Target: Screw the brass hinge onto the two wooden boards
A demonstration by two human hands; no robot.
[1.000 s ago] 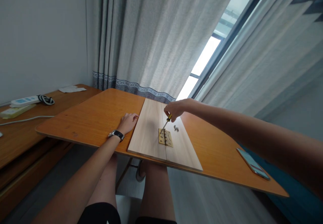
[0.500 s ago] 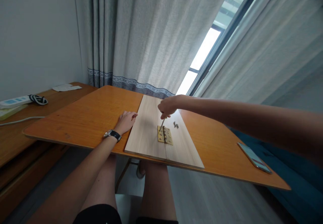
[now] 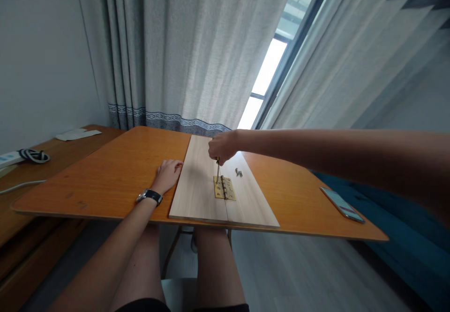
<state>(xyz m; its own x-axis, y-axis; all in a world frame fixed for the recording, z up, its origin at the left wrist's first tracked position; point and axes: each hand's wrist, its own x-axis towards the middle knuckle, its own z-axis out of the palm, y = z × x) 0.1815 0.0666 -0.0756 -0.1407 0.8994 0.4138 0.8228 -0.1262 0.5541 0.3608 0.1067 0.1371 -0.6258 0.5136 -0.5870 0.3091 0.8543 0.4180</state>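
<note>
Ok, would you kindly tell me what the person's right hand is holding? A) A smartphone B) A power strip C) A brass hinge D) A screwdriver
D. The right hand grips a screwdriver, its shaft pointing down at the edge of the brass hinge.

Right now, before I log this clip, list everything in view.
hinge: one, brass, across the boards' seam
boards: two, pale wood, side by side on the table
screws: several, grey, beside the hinge
screwdriver: one, yellow handle, tip at the hinge
table: one, orange, in front
phone: one, grey-blue, on the table's right
desk: one, brown, left
power strip: one, white, on the desk
papers: white, on the desk
curtains: grey, behind the table
window: one, bright, between the curtains
watch: one, black, left wrist
left hand: on the table, beside the boards
right hand: gripping the screwdriver
</note>
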